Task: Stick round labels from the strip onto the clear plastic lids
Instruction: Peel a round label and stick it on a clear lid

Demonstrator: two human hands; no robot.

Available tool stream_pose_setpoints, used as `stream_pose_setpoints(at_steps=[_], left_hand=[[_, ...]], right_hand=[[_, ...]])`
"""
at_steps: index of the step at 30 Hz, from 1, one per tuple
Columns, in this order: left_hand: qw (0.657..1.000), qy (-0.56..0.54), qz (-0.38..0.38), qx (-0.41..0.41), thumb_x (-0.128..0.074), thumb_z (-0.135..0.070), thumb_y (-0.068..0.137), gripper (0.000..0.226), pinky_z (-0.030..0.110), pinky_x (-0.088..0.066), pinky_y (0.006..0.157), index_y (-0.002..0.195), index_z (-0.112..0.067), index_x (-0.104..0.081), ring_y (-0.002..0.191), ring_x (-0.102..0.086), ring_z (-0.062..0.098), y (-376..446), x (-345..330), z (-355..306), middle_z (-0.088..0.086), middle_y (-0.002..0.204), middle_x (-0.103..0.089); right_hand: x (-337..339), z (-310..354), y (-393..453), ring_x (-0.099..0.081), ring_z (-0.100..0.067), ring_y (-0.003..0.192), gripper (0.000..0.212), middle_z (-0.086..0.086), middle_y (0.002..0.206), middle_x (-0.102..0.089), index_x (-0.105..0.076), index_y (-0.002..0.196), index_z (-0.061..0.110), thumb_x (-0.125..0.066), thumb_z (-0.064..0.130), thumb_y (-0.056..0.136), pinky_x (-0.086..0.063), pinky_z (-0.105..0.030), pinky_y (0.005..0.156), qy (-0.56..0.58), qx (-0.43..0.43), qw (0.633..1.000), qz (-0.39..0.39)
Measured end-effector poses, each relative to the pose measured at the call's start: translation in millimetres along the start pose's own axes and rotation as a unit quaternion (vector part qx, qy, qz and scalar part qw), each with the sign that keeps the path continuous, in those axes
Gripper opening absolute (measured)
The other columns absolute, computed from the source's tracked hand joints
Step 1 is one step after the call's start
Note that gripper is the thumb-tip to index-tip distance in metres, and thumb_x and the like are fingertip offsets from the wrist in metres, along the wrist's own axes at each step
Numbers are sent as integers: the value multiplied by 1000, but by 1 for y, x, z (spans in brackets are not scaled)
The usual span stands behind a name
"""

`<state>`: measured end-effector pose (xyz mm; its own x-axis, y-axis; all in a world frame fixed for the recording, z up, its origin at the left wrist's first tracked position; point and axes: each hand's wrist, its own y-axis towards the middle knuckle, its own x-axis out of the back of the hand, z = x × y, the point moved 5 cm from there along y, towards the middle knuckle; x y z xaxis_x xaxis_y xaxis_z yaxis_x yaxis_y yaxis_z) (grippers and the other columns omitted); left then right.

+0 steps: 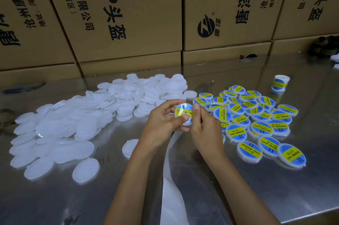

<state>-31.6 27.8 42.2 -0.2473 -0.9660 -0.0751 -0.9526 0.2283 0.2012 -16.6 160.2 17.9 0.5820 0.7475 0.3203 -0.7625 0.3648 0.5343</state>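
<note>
1 clear plastic lid (184, 114) sits between my 2 hands, raised above the steel table (256, 184) at mid-frame. Round label (184, 113) on its face: blue field, yellow band across the middle, black text reading "SOLDERING PAS…", the rest covered by a finger. Glare on the upper edge of the label.

Left hand (161, 124): fingers curled around the lid's left rim, thumb pressing on the lower part of the label. Right hand (203, 124): fingers curled, thumb tip against the lid's right edge; I cannot tell whether it pinches the rim or only rests on it.

Backing strip (171, 179): white, bare of labels where visible, running from under the hands down to the bottom edge of frame.

Left of hands: large heap of unlabeled lids (82, 120), translucent white, overlapping; 1 lone lid (129, 147) lies just beside my left wrist.

Right of hands: pile of labeled lids (256, 120), same blue and yellow face, mostly label up.

Far right, well apart: label roll (280, 82) standing on the table.

Behind the table: wall of brown cardboard cartons (128, 14) with black print.
</note>
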Motion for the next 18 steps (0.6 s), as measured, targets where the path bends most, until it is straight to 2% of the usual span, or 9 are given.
stream_pose_setpoints(at_steps=[3,5,7,11,15,18], left_hand=[[999,24,-32,-8,-78,2,83,32,30,-61,61,109,-15,-73,74,-75,23,0,7,-2,1,84,-71],[998,25,-55,-9,-81,-2,81,29,28,-60,58,106,-15,-75,72,-76,23,-1,10,-3,1,81,-74],[997,8,-79,-8,-80,-7,83,24,26,-60,57,105,-14,-76,70,-76,24,-2,12,-3,2,81,-77],[991,-14,-130,-18,-75,-12,89,12,25,-59,53,100,-9,-78,64,-75,27,-3,14,-4,7,84,-78],[994,13,-107,-29,-69,-13,94,10,26,-58,51,96,-8,-78,64,-74,25,-5,8,-7,8,81,-77],[996,35,-76,-37,-64,-12,97,14,29,-60,53,95,-6,-76,67,-74,22,-4,6,-8,9,82,-76]], right_hand=[[0,4,-1,-51,-22,60,36,3,58,-52,-59,84,18,-39,39,105,-45,-49,59,30,11,999,11],[1,5,-1,-45,-15,56,39,4,56,-46,-53,80,20,-36,47,103,-41,-48,58,57,12,998,15],[-1,5,-1,-44,-13,56,46,6,57,-47,-47,75,23,-32,61,97,-41,-45,58,66,4,997,27],[-5,9,-5,-46,-12,57,63,10,57,-49,-31,64,24,-31,84,81,-37,-32,53,-22,-2,998,57],[2,10,-4,-40,-15,49,70,3,47,-38,-29,57,21,-30,87,79,-29,-27,47,-86,1,996,20],[3,7,-3,-40,-18,51,68,1,47,-38,-36,55,18,-29,79,84,-31,-33,50,-111,1,994,10]])
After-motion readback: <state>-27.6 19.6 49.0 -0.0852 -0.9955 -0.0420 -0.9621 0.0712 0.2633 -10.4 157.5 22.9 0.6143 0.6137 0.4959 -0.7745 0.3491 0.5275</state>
